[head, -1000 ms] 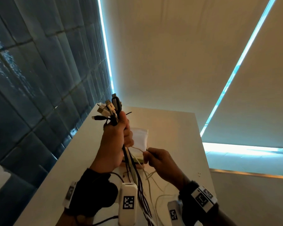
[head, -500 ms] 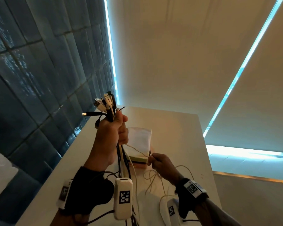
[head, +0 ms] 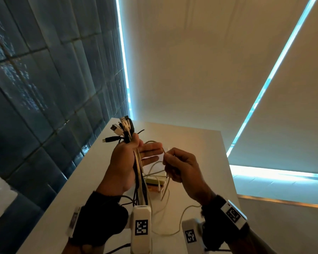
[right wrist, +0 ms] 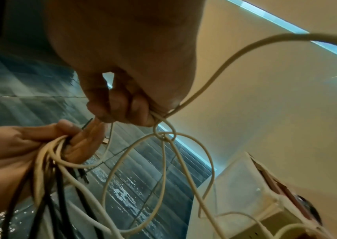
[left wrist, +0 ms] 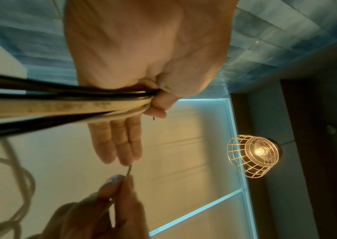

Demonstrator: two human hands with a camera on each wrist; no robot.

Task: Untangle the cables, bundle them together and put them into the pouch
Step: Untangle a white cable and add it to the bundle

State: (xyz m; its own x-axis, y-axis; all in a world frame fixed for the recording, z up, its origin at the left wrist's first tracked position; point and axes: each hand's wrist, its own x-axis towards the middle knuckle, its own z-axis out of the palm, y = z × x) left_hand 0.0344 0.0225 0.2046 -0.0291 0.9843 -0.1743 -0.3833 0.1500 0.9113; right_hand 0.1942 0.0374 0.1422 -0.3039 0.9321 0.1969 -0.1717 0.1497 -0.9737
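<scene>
My left hand (head: 145, 149) is raised over the table. Its thumb clamps a bundle of black and white cables (head: 139, 167) against the palm while the other fingers (left wrist: 120, 145) stretch out straight. The bundle's plugs (head: 123, 128) fan out above the thumb. My right hand (head: 166, 157) pinches a thin white cable (right wrist: 204, 90) between thumb and forefinger, right at the left fingertips. That cable (head: 160, 197) hangs in tangled loops down to the table. The white pouch (right wrist: 241, 186) lies on the table behind the hands, mostly hidden in the head view.
The white table (head: 191, 140) stands against a dark tiled wall (head: 44, 88) on the left, and its right edge drops off near a window blind (head: 283, 116). Loose cable loops (head: 173, 226) lie on the near part of the table. A caged lamp (left wrist: 255, 152) hangs overhead.
My right hand has risen with the thin white cable from near the table up to the left fingertips. The left hand's fingers have uncurled and now stretch out; the thumb still clamps the bundle.
</scene>
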